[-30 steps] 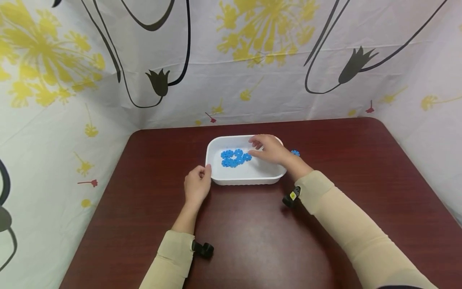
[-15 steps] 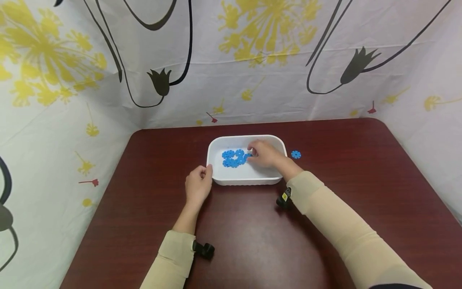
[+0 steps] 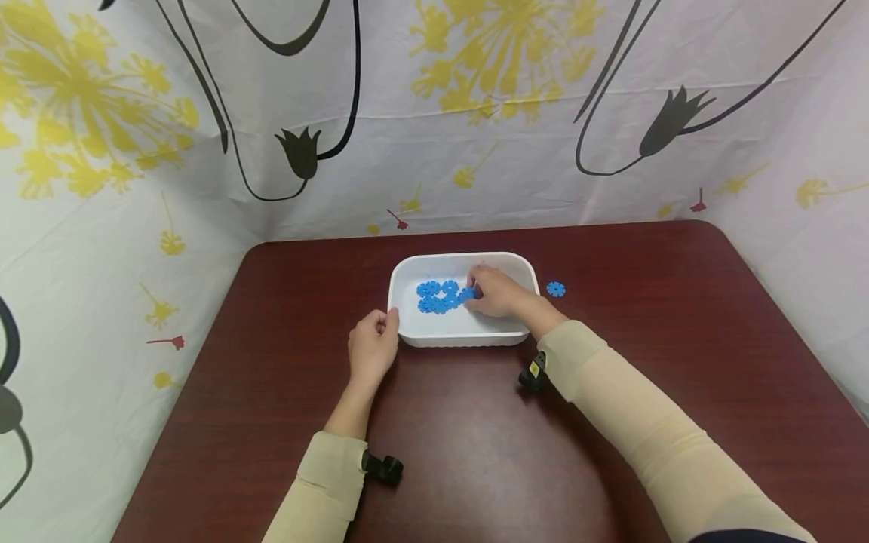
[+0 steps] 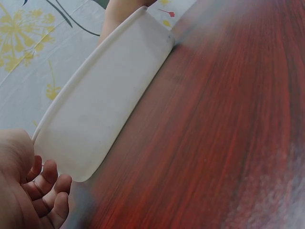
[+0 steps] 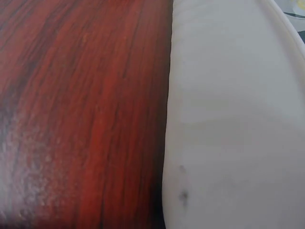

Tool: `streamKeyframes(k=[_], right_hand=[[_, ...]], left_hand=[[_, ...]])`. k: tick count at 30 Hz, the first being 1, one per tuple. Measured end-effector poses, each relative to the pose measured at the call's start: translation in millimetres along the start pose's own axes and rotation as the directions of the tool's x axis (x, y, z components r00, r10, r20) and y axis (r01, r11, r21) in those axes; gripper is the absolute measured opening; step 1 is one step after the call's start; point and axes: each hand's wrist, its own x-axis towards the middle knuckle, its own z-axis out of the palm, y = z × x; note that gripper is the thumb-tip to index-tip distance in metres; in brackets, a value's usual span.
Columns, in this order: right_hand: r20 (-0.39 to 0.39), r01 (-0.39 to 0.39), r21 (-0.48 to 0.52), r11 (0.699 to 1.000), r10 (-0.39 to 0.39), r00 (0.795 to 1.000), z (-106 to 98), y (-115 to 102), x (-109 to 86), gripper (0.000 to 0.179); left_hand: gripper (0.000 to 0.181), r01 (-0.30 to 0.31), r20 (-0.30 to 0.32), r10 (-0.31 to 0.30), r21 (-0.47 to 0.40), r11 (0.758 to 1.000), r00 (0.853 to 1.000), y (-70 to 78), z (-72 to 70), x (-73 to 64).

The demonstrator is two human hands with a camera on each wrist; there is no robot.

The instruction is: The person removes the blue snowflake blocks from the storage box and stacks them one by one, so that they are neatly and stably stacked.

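A white plastic tray (image 3: pixel 462 341) stands on the table, with several blue snowflake building discs (image 3: pixel 437 300) clustered in its left half. My left hand (image 3: pixel 373 343) holds the tray's left end at the rim. In the left wrist view, the curled fingers (image 4: pixel 45 188) lie against the outer wall of that corner. My right hand (image 3: pixel 501 292) reaches over the right side into the tray and pinches one blue snowflake disc (image 3: pixel 467 294) at the cluster's right edge. The right wrist view shows only the tray's outer wall (image 5: pixel 228 119) and table; the right hand is hidden there.
One single blue disc (image 3: pixel 556 289) lies on the dark red wooden table (image 3: pixel 475 437), just right of the tray. Behind the table hangs a white cloth (image 3: pixel 407 151) printed with flowers. Each forearm wears a small black camera (image 3: pixel 385 470).
My right hand has moved slightly left and down into the tray, and its fingers have closed on a disc. The loose disc outside came fully into sight. My left hand stays put.
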Motion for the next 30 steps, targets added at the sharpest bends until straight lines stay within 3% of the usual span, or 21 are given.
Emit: streamKeyframes(k=[6,12,30], right_hand=[[0.011,0.007,0.051,0.999,-0.007,1.000,-3.5,1.1,-2.5,0.046],[0.021,0.078,-0.014,0.997,-0.078,0.997,-1.3,3.9,-1.5,0.038],[-0.109,0.107,-0.016,0.994,-0.108,0.988,-27.8,3.4,-16.2,0.034]], left_hand=[[0.039,-0.008,0.003,0.008,-0.003,1.000,1.000,1.9,0.0,0.7],[0.039,0.007,0.007,-0.007,-0.007,1.000,1.000,1.8,0.3,-2.1],[0.038,0.005,0.002,-0.005,0.000,1.000,1.000,3.3,-0.4,-2.6]])
